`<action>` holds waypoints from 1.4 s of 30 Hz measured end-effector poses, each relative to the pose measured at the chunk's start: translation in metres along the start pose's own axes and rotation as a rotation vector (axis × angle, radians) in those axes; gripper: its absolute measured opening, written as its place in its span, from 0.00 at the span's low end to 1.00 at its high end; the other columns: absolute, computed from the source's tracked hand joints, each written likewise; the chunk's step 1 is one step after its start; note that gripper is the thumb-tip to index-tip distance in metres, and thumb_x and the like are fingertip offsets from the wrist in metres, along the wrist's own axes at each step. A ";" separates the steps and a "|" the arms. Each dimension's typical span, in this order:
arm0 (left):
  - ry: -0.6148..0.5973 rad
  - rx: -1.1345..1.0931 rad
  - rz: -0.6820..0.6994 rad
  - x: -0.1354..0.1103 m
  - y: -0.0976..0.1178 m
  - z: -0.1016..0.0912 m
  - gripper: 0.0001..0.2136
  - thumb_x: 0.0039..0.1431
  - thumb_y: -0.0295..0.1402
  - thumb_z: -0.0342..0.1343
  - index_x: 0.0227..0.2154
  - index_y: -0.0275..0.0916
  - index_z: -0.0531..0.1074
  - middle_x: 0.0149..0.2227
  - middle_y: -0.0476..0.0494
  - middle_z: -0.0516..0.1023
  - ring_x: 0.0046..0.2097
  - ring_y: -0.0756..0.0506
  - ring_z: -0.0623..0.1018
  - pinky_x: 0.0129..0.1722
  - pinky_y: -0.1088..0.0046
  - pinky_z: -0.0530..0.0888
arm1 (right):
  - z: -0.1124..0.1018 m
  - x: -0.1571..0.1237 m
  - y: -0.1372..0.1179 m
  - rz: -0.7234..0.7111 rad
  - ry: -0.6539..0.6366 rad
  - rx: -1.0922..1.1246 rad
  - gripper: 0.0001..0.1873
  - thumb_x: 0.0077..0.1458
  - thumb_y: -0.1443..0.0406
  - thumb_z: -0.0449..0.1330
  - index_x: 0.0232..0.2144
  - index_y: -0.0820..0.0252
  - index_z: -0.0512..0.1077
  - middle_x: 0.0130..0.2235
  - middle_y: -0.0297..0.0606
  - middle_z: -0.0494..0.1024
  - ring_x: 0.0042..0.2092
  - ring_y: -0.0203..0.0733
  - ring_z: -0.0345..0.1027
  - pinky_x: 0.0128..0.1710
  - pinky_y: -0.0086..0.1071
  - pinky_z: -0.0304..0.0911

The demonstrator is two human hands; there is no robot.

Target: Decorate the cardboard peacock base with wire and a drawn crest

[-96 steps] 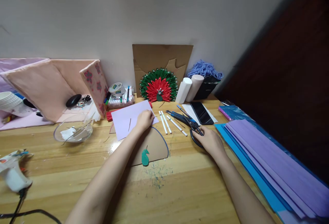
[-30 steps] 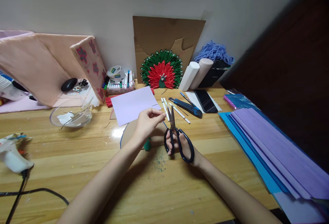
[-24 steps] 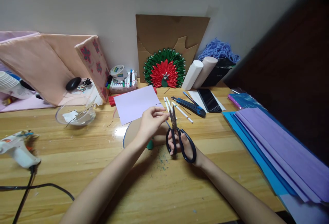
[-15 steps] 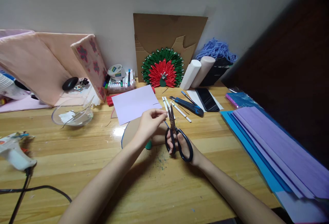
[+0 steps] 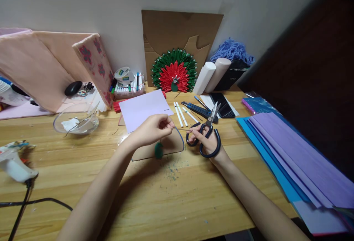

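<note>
My right hand [image 5: 206, 141] grips black-handled scissors [image 5: 208, 130], blades closed and pointing up and to the right. My left hand [image 5: 153, 128] is pinched on one end of a thin brown strip [image 5: 181, 129]; my right fingertips touch its other end. Below my hands lies a half-round cardboard piece [image 5: 168, 145] with a blue edge and a small green bird shape [image 5: 158, 150] on it. A lilac paper sheet [image 5: 142, 110] lies just beyond my left hand.
Three white sticks [image 5: 181, 113], a blue utility knife [image 5: 197, 109] and a phone [image 5: 222, 104] lie behind the scissors. Purple and blue paper sheets [image 5: 293, 156] fill the right. A glass bowl [image 5: 76, 123], glue gun [image 5: 13, 158] with cord, and marker box [image 5: 128, 88] stand at left. A red-green fan craft [image 5: 174, 71] leans against the wall.
My right hand picked the scissors up from the table, held them point-up by my left fingers, then swung them right and tilted them. My left hand lifted off the lilac sheet into a pinch.
</note>
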State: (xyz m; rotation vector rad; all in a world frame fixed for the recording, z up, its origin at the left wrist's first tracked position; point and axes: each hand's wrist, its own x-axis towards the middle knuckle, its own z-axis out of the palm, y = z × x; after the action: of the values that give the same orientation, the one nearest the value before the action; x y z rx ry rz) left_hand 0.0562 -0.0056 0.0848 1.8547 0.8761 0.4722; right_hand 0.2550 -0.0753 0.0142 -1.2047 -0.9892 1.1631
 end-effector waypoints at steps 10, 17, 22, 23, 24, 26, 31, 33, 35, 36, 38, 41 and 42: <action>-0.094 0.266 0.029 0.000 -0.007 0.005 0.07 0.51 0.30 0.48 0.30 0.37 0.70 0.30 0.47 0.75 0.31 0.50 0.71 0.31 0.75 0.66 | 0.010 -0.007 -0.004 0.065 -0.082 -0.098 0.17 0.37 0.58 0.69 0.23 0.62 0.68 0.23 0.33 0.73 0.24 0.36 0.70 0.27 0.31 0.68; -0.101 0.329 0.015 0.001 -0.011 0.014 0.08 0.52 0.33 0.49 0.30 0.38 0.72 0.31 0.46 0.75 0.31 0.49 0.71 0.30 0.75 0.65 | 0.006 -0.004 -0.006 0.002 -0.005 -0.101 0.16 0.38 0.57 0.68 0.23 0.62 0.69 0.22 0.34 0.74 0.24 0.36 0.70 0.26 0.30 0.67; -0.064 0.269 -0.005 0.005 -0.007 0.022 0.08 0.53 0.35 0.51 0.28 0.37 0.73 0.29 0.45 0.76 0.29 0.48 0.71 0.30 0.73 0.65 | 0.003 -0.004 -0.002 -0.025 0.000 -0.057 0.15 0.41 0.59 0.68 0.25 0.61 0.68 0.23 0.33 0.74 0.25 0.35 0.70 0.28 0.28 0.68; -0.033 0.210 -0.037 0.006 -0.006 0.024 0.09 0.53 0.36 0.52 0.28 0.37 0.73 0.29 0.45 0.76 0.30 0.48 0.71 0.30 0.73 0.65 | 0.003 -0.004 -0.002 -0.020 0.000 -0.026 0.15 0.42 0.58 0.67 0.25 0.61 0.68 0.23 0.33 0.74 0.25 0.34 0.70 0.28 0.27 0.68; 0.012 0.128 -0.068 0.008 -0.005 0.026 0.09 0.52 0.36 0.52 0.27 0.36 0.73 0.28 0.45 0.76 0.30 0.48 0.72 0.31 0.72 0.66 | 0.003 -0.004 -0.002 -0.006 -0.003 0.017 0.16 0.44 0.56 0.66 0.25 0.61 0.67 0.23 0.33 0.74 0.25 0.34 0.70 0.27 0.27 0.68; 0.128 -0.088 -0.111 0.011 -0.006 0.033 0.10 0.51 0.38 0.55 0.27 0.35 0.73 0.29 0.45 0.76 0.31 0.48 0.72 0.33 0.73 0.66 | 0.005 -0.005 -0.003 0.054 -0.022 0.140 0.20 0.47 0.50 0.61 0.25 0.61 0.66 0.23 0.33 0.73 0.23 0.34 0.69 0.25 0.28 0.68; 0.253 -0.604 -0.209 0.016 -0.013 0.048 0.15 0.46 0.42 0.60 0.30 0.34 0.74 0.31 0.46 0.75 0.33 0.52 0.71 0.36 0.76 0.66 | 0.019 -0.016 0.000 0.288 -0.173 0.298 0.30 0.44 0.38 0.52 0.27 0.60 0.64 0.21 0.31 0.69 0.21 0.37 0.68 0.24 0.33 0.68; 0.241 -0.714 -0.255 0.016 -0.014 0.051 0.16 0.43 0.43 0.63 0.30 0.34 0.75 0.30 0.46 0.75 0.32 0.53 0.70 0.34 0.77 0.66 | 0.025 -0.024 0.007 0.288 -0.210 0.234 0.30 0.46 0.39 0.51 0.29 0.60 0.64 0.21 0.30 0.68 0.21 0.35 0.67 0.27 0.32 0.68; 0.242 -0.758 -0.282 0.016 -0.015 0.052 0.17 0.41 0.43 0.64 0.30 0.34 0.75 0.29 0.46 0.75 0.31 0.53 0.70 0.33 0.78 0.65 | 0.029 -0.030 0.013 0.254 -0.236 0.151 0.29 0.49 0.40 0.49 0.31 0.60 0.64 0.22 0.29 0.67 0.22 0.34 0.66 0.28 0.32 0.68; 0.242 -0.762 -0.287 0.016 -0.015 0.052 0.17 0.40 0.43 0.64 0.30 0.34 0.76 0.29 0.46 0.75 0.31 0.53 0.70 0.33 0.78 0.65 | 0.030 -0.033 0.016 0.240 -0.250 0.112 0.28 0.50 0.40 0.49 0.32 0.59 0.64 0.22 0.29 0.67 0.22 0.34 0.65 0.28 0.32 0.67; 0.236 -0.762 -0.290 0.016 -0.014 0.051 0.18 0.39 0.43 0.65 0.30 0.34 0.76 0.29 0.45 0.75 0.31 0.53 0.71 0.33 0.78 0.66 | 0.030 -0.035 0.019 0.219 -0.267 0.053 0.27 0.52 0.41 0.48 0.32 0.60 0.63 0.23 0.30 0.66 0.23 0.34 0.65 0.27 0.31 0.66; 0.234 -0.770 -0.310 0.015 -0.009 0.050 0.17 0.38 0.42 0.65 0.28 0.33 0.76 0.28 0.45 0.75 0.30 0.53 0.70 0.32 0.78 0.65 | 0.029 -0.034 0.019 0.203 -0.271 0.013 0.26 0.53 0.42 0.47 0.32 0.60 0.62 0.22 0.29 0.66 0.23 0.33 0.64 0.25 0.28 0.63; 0.239 -0.770 -0.325 0.015 -0.006 0.050 0.16 0.38 0.41 0.66 0.27 0.33 0.76 0.27 0.45 0.75 0.30 0.53 0.70 0.31 0.78 0.65 | 0.029 -0.034 0.019 0.200 -0.269 0.005 0.26 0.54 0.43 0.47 0.32 0.59 0.62 0.22 0.29 0.65 0.23 0.33 0.64 0.25 0.27 0.62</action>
State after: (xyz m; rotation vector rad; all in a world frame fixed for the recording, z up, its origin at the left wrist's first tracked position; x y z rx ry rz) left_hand 0.0964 -0.0237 0.0566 0.9489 0.9558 0.7110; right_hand 0.2193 -0.1043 0.0000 -1.1833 -1.0807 1.5144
